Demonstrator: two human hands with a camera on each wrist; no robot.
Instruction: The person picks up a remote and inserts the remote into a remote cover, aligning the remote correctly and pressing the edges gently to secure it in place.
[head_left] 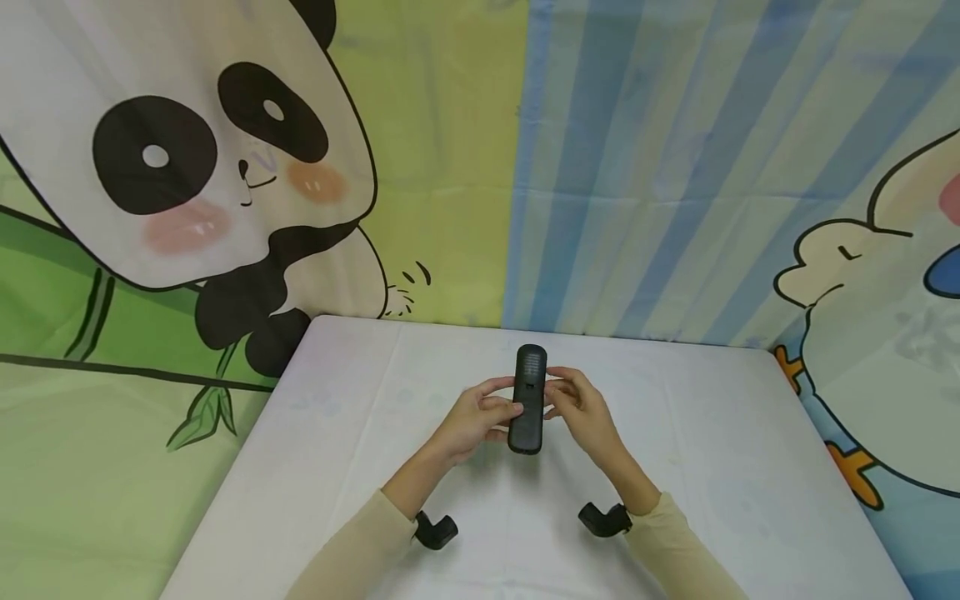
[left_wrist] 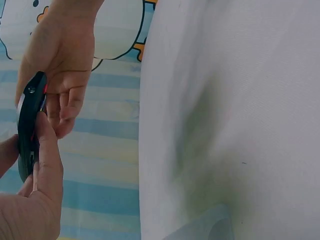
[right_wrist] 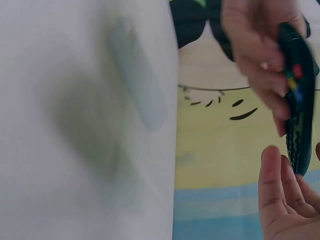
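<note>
- Nearest the head camera are the two sleeves, with a black wrist camera (head_left: 436,530) strapped under the left forearm and another under the right.
- Beyond them both hands meet over the middle of the white table (head_left: 712,467), holding a black remote (head_left: 528,400) between them, lifted clear of the cloth.
- The remote's long axis runs away from the person, almost straight up and down in the head view. Its back, with a ribbed patch near the far end, faces up; the coloured buttons face down, as the right wrist view shows.
- The left hand (head_left: 474,421) grips the remote's left edge, fingers curled round it and thumb on the back.
- The right hand (head_left: 581,408) takes the right edge, fingertips pinching it near the middle. In the right wrist view its fingers look loosely bent, and how firm the hold is I cannot tell.
- The remote lies dead centre between the two hands, neither plainly nearer; each grips about the middle of its length, leaving both ends free.
- Behind stands a cartoon backdrop with a panda (head_left: 187,167).
</note>
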